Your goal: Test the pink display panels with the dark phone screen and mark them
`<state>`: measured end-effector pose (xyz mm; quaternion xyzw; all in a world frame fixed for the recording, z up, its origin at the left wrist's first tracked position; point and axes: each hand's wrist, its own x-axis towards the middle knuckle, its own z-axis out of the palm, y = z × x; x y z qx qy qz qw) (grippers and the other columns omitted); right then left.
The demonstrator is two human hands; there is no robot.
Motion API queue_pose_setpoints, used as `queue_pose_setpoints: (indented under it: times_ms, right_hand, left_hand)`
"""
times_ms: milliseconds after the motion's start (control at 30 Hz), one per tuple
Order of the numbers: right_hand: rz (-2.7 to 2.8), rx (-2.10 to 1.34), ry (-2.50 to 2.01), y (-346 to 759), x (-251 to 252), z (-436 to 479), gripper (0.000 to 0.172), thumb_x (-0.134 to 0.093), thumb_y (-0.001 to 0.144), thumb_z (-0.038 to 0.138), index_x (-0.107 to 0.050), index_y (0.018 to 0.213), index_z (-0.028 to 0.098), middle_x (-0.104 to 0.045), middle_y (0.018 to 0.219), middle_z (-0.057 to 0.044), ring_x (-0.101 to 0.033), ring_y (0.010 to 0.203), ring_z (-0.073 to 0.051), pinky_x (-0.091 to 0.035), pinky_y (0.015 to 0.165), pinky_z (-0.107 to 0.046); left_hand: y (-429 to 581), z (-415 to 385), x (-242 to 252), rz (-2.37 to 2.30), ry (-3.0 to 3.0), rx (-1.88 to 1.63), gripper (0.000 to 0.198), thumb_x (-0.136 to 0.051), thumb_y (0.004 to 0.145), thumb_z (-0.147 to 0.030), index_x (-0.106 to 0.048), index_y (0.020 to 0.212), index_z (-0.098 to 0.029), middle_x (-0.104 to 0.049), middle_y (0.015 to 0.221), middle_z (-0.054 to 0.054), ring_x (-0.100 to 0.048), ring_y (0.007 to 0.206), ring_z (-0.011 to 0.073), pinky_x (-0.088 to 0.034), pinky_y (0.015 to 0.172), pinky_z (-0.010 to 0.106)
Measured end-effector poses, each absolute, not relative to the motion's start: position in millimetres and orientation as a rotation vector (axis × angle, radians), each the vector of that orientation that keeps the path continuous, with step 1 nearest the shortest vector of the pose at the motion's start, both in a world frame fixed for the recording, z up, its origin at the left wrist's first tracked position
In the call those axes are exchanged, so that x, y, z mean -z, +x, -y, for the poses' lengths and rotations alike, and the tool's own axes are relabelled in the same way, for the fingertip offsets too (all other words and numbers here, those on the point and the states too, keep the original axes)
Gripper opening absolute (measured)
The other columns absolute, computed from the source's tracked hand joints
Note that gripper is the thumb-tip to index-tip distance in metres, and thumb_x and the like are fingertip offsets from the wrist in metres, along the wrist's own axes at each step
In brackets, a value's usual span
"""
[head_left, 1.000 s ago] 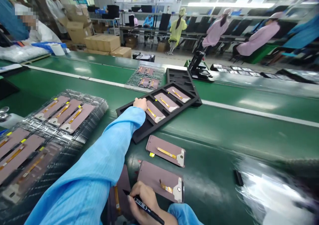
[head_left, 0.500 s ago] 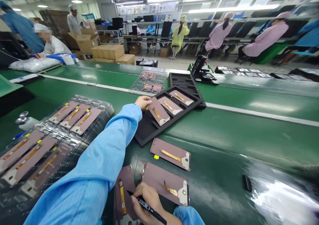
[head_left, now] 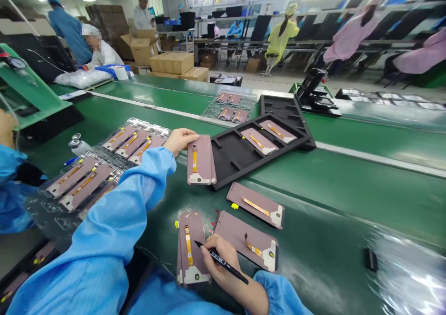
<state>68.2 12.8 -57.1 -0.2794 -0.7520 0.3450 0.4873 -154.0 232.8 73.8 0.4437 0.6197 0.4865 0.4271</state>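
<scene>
My left hand (head_left: 180, 141) pinches the top end of a phone screen panel (head_left: 204, 159), pinkish-brown with a gold flex cable, beside the near end of a black tray (head_left: 226, 159). Two like panels lie in that tray. My right hand (head_left: 226, 271) is closed around a black marker pen (head_left: 226, 267), its tip pointing left over a small stack of panels (head_left: 197, 250). Right of that stack lies another group of panels (head_left: 240, 238) with a lifted flex cable, and beyond it a panel (head_left: 256, 203) with a yellow tab.
Clear plastic trays of panels (head_left: 135, 124) stand at left, with a small metal-topped bottle (head_left: 78, 145) beside them. A second black tray (head_left: 278, 102) and another clear tray (head_left: 212, 110) lie farther back. A co-worker's sleeve (head_left: 12, 189) is at the left edge.
My left hand has drawn the panel out of the black tray, leftward, and turned it more upright. The right hand keeps the marker over the stack. The view has swung left.
</scene>
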Motion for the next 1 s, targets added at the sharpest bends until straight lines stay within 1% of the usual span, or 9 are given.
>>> queue_pose_setpoints:
  times_ms: [100,267,333,467,567,667,800,900,1000]
  right_hand:
    - [1.832,-0.822,-0.659,68.1,57.7,-11.8,0.009,-0.050,0.090,0.017,-0.051,0.082,0.022,-0.058,0.068,0.001,-0.058,0.060,-0.013,-0.049,0.058,-0.025]
    - [1.834,-0.800,-0.674,69.6,59.4,-11.8,0.010,-0.049,0.090,0.016,-0.050,0.083,0.023,-0.057,0.068,0.002,-0.058,0.058,-0.012,-0.049,0.057,-0.025]
    - [1.833,-0.793,-0.673,69.7,59.9,-12.8,0.009,-0.050,0.090,0.017,-0.050,0.084,0.023,-0.057,0.068,0.002,-0.058,0.059,-0.012,-0.049,0.057,-0.025]
    - [1.828,-0.800,-0.668,69.0,60.3,-14.9,0.009,-0.050,0.091,0.018,-0.051,0.083,0.022,-0.057,0.068,0.002,-0.059,0.059,-0.013,-0.049,0.058,-0.025]
    - [1.808,-0.827,-0.665,69.5,56.7,-14.0,0.010,-0.050,0.091,0.019,-0.052,0.082,0.022,-0.057,0.067,0.002,-0.058,0.058,-0.013,-0.047,0.055,-0.024]
    - [1.769,-0.878,-0.678,75.5,46.3,-11.0,0.012,-0.049,0.092,0.020,-0.051,0.081,0.022,-0.056,0.066,0.002,-0.056,0.057,-0.013,-0.046,0.053,-0.024]
    - [1.623,-1.054,-0.669,93.2,27.8,-11.0,0.016,-0.047,0.094,0.020,-0.050,0.079,0.022,-0.054,0.064,0.001,-0.055,0.057,-0.013,-0.045,0.052,-0.025]
    - [1.473,-1.194,-0.688,103.4,20.2,-16.3,0.017,-0.048,0.096,0.022,-0.051,0.079,0.022,-0.053,0.065,0.002,-0.053,0.053,-0.012,-0.043,0.049,-0.024]
    - [1.413,-1.278,-0.766,103.2,20.3,-20.9,0.019,-0.050,0.096,0.024,-0.051,0.078,0.022,-0.053,0.063,0.004,-0.052,0.050,-0.011,-0.043,0.049,-0.024]
  left_hand:
    - [-155.8,-225.0,-53.8,-1.590,1.058,-1.150,0.021,-0.083,0.068,-0.025,-0.067,0.074,-0.012,-0.060,0.057,-0.001,-0.055,0.050,0.0097,-0.048,0.054,0.023]
    - [-140.4,-240.8,-32.7,-1.600,1.052,-1.079,0.014,-0.070,0.084,-0.025,-0.067,0.086,-0.012,-0.066,0.073,0.000,-0.061,0.062,0.0116,-0.053,0.060,0.027]
    - [-134.6,-249.4,-30.2,-1.609,1.090,-1.088,0.012,-0.067,0.086,-0.024,-0.067,0.087,-0.012,-0.067,0.078,0.001,-0.063,0.068,0.0126,-0.054,0.065,0.029]
    - [-128.0,-257.6,-36.3,-1.608,1.148,-1.142,0.010,-0.074,0.077,-0.021,-0.069,0.078,-0.013,-0.069,0.079,0.002,-0.063,0.074,0.0141,-0.053,0.071,0.028]
    - [-127.8,-250.5,-52.6,-1.578,1.141,-1.154,0.011,-0.076,0.072,-0.021,-0.070,0.078,-0.014,-0.067,0.070,0.001,-0.061,0.066,0.0130,-0.051,0.063,0.025]
    - [-133.7,-227.6,-74.4,-1.537,1.125,-1.151,0.013,-0.072,0.076,-0.024,-0.070,0.085,-0.015,-0.065,0.069,0.000,-0.057,0.058,0.0102,-0.047,0.054,0.022]
    - [-146.8,-170.1,-84.5,-1.494,1.111,-1.101,0.019,-0.073,0.075,-0.029,-0.070,0.087,-0.015,-0.065,0.073,0.001,-0.058,0.059,0.0102,-0.045,0.051,0.019]
    - [-149.7,-115.5,-61.1,-1.491,1.144,-0.971,0.029,-0.072,0.075,-0.037,-0.069,0.092,-0.014,-0.066,0.072,0.002,-0.061,0.059,0.0135,-0.045,0.049,0.021]
    - [-142.8,-68.3,-21.0,-1.545,1.215,-0.843,0.029,-0.065,0.079,-0.039,-0.068,0.091,-0.013,-0.069,0.072,0.003,-0.062,0.061,0.0155,-0.046,0.051,0.023]
